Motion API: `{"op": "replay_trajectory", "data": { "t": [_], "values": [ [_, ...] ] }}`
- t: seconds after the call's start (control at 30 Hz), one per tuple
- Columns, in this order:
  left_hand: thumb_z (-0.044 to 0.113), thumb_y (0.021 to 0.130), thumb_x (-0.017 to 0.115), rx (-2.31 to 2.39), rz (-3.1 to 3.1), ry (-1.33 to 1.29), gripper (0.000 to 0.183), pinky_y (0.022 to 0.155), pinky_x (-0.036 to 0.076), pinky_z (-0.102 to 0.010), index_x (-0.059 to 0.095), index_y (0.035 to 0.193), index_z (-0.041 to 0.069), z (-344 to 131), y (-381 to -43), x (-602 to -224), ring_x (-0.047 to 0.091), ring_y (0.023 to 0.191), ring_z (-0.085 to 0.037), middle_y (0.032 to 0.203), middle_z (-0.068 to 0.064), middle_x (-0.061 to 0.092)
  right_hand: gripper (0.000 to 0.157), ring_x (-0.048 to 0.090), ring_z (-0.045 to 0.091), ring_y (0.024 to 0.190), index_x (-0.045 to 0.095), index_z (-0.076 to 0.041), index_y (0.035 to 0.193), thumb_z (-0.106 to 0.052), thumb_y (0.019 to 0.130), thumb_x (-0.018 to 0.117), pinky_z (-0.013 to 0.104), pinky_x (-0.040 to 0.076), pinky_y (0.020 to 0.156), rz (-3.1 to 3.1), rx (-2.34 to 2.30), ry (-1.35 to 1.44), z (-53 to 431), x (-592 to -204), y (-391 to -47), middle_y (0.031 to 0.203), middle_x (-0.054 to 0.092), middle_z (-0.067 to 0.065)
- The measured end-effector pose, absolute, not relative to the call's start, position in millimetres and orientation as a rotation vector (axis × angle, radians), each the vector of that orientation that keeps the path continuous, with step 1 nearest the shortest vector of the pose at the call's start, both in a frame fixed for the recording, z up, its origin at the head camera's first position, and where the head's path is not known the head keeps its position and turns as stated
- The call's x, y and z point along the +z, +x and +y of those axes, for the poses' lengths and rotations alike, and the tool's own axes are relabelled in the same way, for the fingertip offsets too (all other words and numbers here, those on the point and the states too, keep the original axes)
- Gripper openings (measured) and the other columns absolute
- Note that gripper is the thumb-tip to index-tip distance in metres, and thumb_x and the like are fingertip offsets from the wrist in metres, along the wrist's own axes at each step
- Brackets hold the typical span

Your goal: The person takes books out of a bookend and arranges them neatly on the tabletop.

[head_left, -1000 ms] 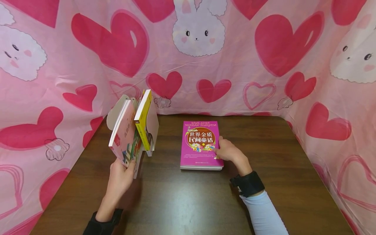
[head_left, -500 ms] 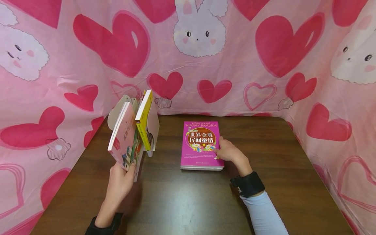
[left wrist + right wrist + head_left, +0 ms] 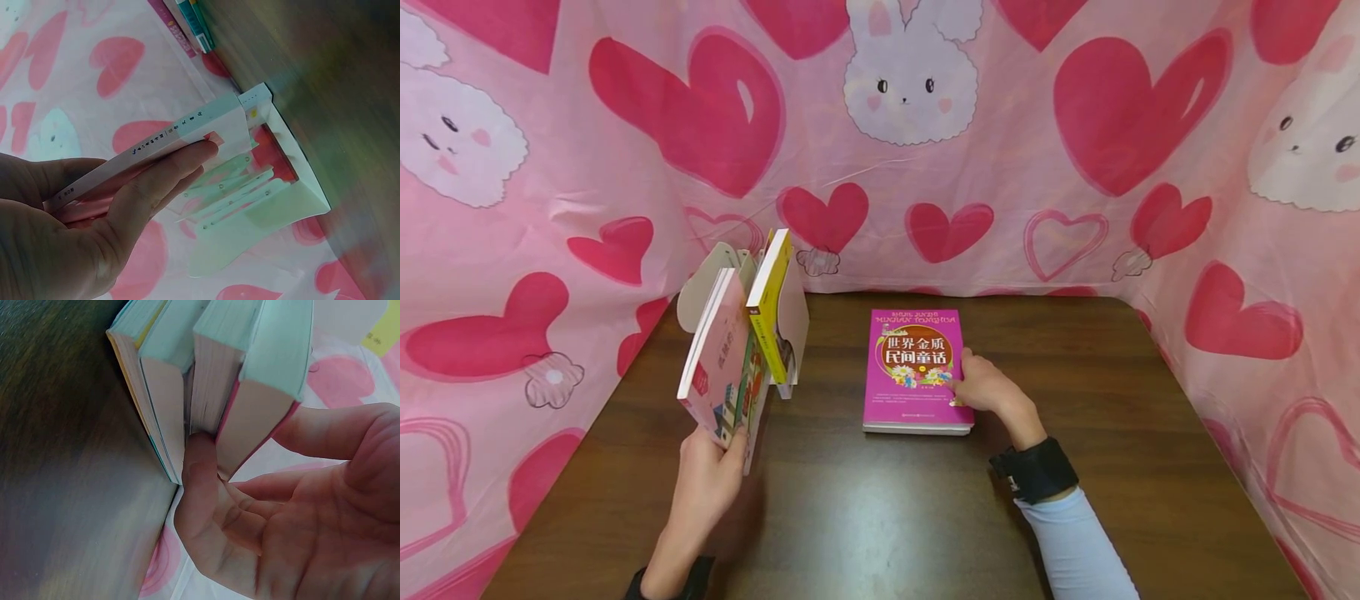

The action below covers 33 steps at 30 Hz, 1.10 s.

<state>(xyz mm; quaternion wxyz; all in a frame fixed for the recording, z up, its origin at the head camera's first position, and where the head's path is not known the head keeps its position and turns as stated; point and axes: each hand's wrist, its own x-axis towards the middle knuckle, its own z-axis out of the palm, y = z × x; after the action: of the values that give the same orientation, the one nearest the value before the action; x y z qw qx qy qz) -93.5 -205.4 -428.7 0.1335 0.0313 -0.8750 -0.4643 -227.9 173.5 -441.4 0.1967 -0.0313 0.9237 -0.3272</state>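
My left hand (image 3: pixel 709 467) grips the near end of a pink picture book (image 3: pixel 718 358), thumb on one side and fingers on the other. The book stands tilted in front of the pale book rack (image 3: pixel 702 287), partly overlapping it. In the left wrist view its spine faces the camera, and the pale rack (image 3: pixel 250 231) lies beyond. My right hand (image 3: pixel 996 387) is at the right edge of a magenta book (image 3: pixel 910 408), the top of a stack. In the right wrist view the thumb lies along its cover side, and a finger (image 3: pixel 201 469) tucks under the top book (image 3: pixel 253 425).
A yellow-spined book (image 3: pixel 766 333) stands in the rack at the left back of the brown wooden table (image 3: pixel 865 517). Below the magenta book lie several more books (image 3: pixel 165 394). A pink heart-patterned cloth (image 3: pixel 1022 125) hangs behind and on both sides.
My left hand has drawn the pink book slightly down and toward me, away from the rack. The right hand and the magenta book stay in place.
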Motion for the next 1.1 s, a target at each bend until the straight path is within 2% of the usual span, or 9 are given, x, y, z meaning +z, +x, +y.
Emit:
{"op": "replay_trajectory", "data": {
  "t": [0.93, 1.1],
  "values": [
    [-0.003, 0.102, 0.061, -1.348, -2.548, 0.174, 0.042, 0.096, 0.049, -0.068, 0.053, 0.141, -0.015, -198.2, -73.4, -430.2, 0.062, 0.121, -0.053, 0.135, -0.037, 0.060, 0.086, 0.053, 0.040, 0.121, 0.018, 0.013, 0.160, -0.020, 0.100, 0.070, 0.059, 0.047, 0.108, 2.599, -0.893, -0.101, 174.4, -442.0, -229.2, 0.146, 0.047, 0.031],
    [-0.003, 0.102, 0.060, -1.350, -2.548, 0.179, 0.042, 0.095, 0.050, -0.068, 0.053, 0.141, -0.015, -196.3, -68.9, -431.5, 0.063, 0.120, -0.053, 0.135, -0.037, 0.061, 0.087, 0.051, 0.041, 0.125, 0.016, 0.014, 0.160, -0.021, 0.101, 0.069, 0.061, 0.044, 0.110, 2.604, -0.891, -0.103, 174.1, -441.4, -227.9, 0.150, 0.043, 0.033]
  ]
}}
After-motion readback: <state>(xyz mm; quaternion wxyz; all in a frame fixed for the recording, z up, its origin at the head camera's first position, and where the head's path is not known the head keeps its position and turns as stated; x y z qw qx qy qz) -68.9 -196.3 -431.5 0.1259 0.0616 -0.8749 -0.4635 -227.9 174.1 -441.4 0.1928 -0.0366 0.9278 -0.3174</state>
